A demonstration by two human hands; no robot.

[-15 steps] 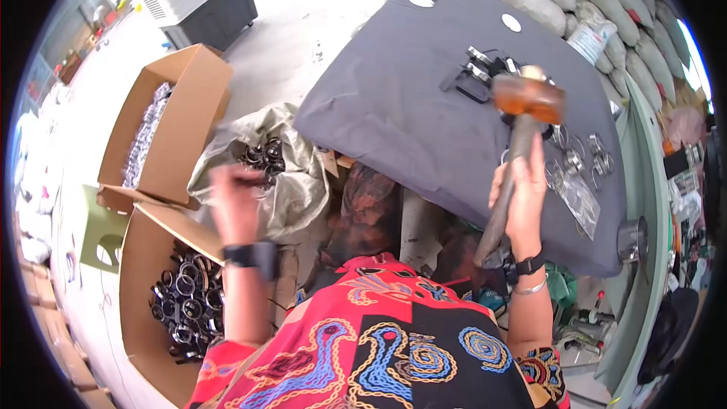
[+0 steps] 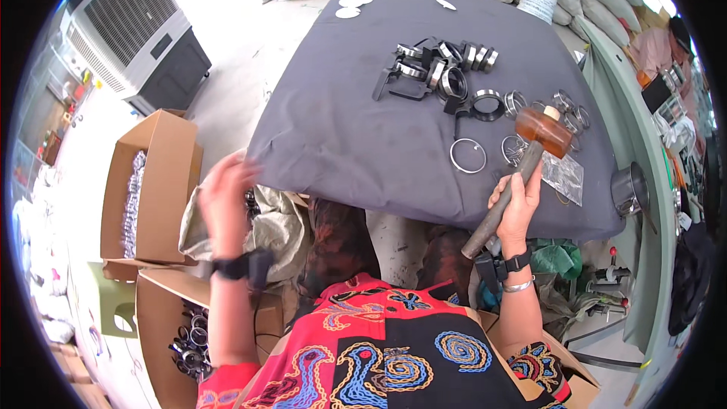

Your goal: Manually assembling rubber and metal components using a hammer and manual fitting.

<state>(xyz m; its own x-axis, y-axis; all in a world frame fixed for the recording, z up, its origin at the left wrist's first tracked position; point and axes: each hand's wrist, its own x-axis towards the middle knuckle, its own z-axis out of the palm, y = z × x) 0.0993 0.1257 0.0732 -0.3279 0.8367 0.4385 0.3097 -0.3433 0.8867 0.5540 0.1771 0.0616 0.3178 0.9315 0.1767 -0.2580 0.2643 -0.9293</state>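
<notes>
My right hand (image 2: 518, 210) grips the dark handle of a mallet (image 2: 544, 132). The mallet's amber-brown head is up over the right side of the cloth-covered table (image 2: 348, 129). Somewhat blurred, my left hand (image 2: 227, 195) is by the table's near left corner, over an open pale sack (image 2: 276, 231) of dark ring parts. Its fingers look stretched apart, and no object shows in them. Black-and-silver ring clamps with flat black arms (image 2: 428, 72) lie grouped mid-table. A thin metal ring (image 2: 468, 156) lies nearer, with several wire rings (image 2: 515, 150) beside the mallet head.
A carton of silvery parts (image 2: 135, 204) and a carton of black rings (image 2: 163, 333) stand at left. White discs (image 2: 354, 1) lie at the table's far edge. An air cooler (image 2: 136, 30) is at far left; a metal pot (image 2: 630, 189) hangs by the right edge. Another person (image 2: 657, 53) is at far right.
My left hand has risen from inside the sack toward the table corner. The mallet stays in my right hand. The view has shifted, showing more of the ring clamps.
</notes>
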